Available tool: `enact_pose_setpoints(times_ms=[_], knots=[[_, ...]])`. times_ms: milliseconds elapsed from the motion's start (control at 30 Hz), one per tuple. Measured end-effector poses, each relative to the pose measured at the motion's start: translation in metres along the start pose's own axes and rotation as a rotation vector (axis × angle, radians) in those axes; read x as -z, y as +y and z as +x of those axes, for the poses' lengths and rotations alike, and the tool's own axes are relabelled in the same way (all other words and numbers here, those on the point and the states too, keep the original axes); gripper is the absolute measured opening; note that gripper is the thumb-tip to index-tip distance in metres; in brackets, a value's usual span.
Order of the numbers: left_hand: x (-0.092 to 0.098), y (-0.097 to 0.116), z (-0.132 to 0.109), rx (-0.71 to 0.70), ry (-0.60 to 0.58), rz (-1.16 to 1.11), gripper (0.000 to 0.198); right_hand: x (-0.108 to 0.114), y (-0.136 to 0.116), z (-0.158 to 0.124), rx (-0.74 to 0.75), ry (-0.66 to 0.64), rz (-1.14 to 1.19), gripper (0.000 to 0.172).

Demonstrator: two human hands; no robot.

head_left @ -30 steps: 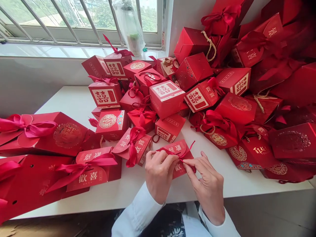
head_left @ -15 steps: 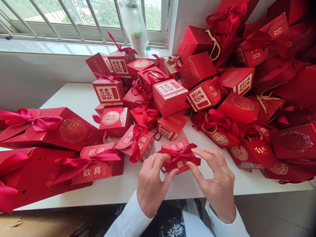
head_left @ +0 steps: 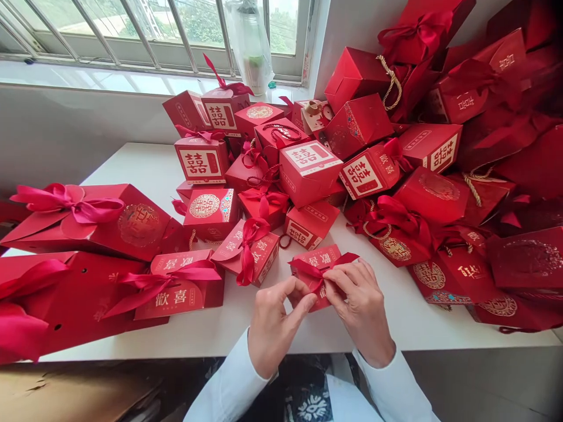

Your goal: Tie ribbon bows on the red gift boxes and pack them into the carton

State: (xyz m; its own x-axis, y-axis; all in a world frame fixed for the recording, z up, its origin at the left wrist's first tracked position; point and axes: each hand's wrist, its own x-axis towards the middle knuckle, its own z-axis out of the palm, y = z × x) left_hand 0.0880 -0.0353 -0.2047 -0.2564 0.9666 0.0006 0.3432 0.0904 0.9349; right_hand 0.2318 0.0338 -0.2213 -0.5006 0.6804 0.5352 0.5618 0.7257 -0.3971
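Note:
A small red gift box (head_left: 317, 258) with pale lettering lies near the front edge of the white table, a red ribbon bow (head_left: 310, 271) across its top. My left hand (head_left: 278, 319) is at the box's left side, thumb and index finger pinched on the ribbon. On the right, my right hand (head_left: 360, 305) has its fingers pinched together on the ribbon near the knot, covering part of the lettering. Just left of the hands is another small box (head_left: 229, 246) tied with a bow.
Many red boxes (head_left: 310, 167) crowd the middle and right of the white table (head_left: 246, 328). Larger ribboned boxes (head_left: 103, 220) lie at the left. A bagged bottle (head_left: 253, 53) stands on the windowsill behind, and cardboard (head_left: 79, 390) is below at the left.
My right hand has moved left and closed its fingers on the ribbon, where they were spread before. My left fingers have drawn together at the bow. The view has shifted slightly.

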Motion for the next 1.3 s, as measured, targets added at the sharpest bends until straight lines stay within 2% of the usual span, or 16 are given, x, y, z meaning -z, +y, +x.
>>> enact_pose_setpoints(times_ms=[200,367,467,600,733,833,1167,1300], knots=[[0.000,-0.001,0.001,0.039,-0.035,-0.050,0.019,-0.008,-0.003,-0.002,-0.081,0.042,0.042,0.013],[0.007,-0.005,0.003,0.061,-0.099,-0.083,0.023,0.003,-0.003,-0.001,-0.081,0.004,0.081,0.011],[0.009,-0.008,0.008,0.089,-0.045,-0.096,0.031,0.015,0.000,-0.002,-0.109,-0.004,0.131,0.016],[0.002,-0.010,0.018,0.092,0.053,-0.009,0.036,0.024,0.003,-0.004,-0.232,0.022,0.143,0.014],[-0.006,-0.009,0.026,0.000,0.168,0.183,0.031,0.022,0.000,-0.006,-0.334,0.032,0.201,0.011],[-0.006,-0.007,0.029,-0.056,0.208,0.248,0.027,0.019,-0.003,-0.007,-0.377,0.034,0.221,0.009],[-0.012,-0.006,0.036,-0.127,0.246,0.401,0.026,0.017,-0.002,-0.006,-0.286,0.022,0.193,0.013],[-0.013,-0.006,0.037,-0.120,0.231,0.399,0.026,0.018,-0.003,-0.006,-0.302,0.030,0.187,0.011]])
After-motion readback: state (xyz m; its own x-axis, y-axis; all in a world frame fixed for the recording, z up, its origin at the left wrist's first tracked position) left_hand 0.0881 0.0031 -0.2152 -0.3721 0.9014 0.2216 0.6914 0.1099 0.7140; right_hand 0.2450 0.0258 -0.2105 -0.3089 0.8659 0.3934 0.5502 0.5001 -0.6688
